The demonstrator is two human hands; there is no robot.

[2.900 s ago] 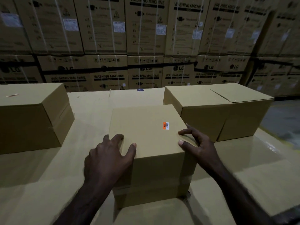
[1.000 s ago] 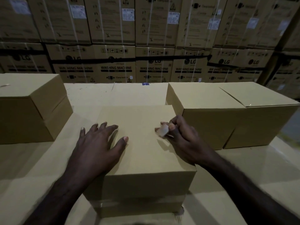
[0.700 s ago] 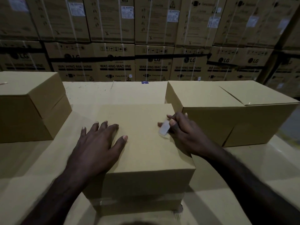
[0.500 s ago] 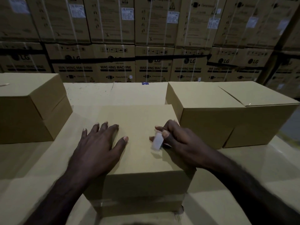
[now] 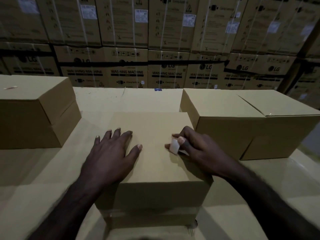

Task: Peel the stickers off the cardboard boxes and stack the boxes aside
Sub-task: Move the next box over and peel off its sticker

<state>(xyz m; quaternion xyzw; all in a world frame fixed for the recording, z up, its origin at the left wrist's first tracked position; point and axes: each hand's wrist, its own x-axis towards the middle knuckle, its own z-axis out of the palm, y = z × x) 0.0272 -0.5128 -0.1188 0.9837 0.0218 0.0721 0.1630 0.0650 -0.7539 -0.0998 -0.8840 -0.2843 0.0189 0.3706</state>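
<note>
A plain cardboard box (image 5: 155, 167) stands in the middle, close to me. My left hand (image 5: 110, 156) lies flat on its top, fingers spread. My right hand (image 5: 195, 149) rests at the top's right side and pinches a small sticker (image 5: 174, 146), its pale back turned towards me and lifted off the cardboard. No other sticker shows on this box's top.
A cardboard-covered work surface (image 5: 43, 184) carries the boxes. A stack of two boxes (image 5: 38, 115) stands at the left. Two more boxes (image 5: 225, 116) (image 5: 284, 122) sit side by side at the right. A wall of washing machine cartons (image 5: 155, 49) rises behind.
The orange sticker that lay flat on the box top has been peeled up by my right hand, which now holds it pinched. My left hand moved onto the top and stays flat.
</note>
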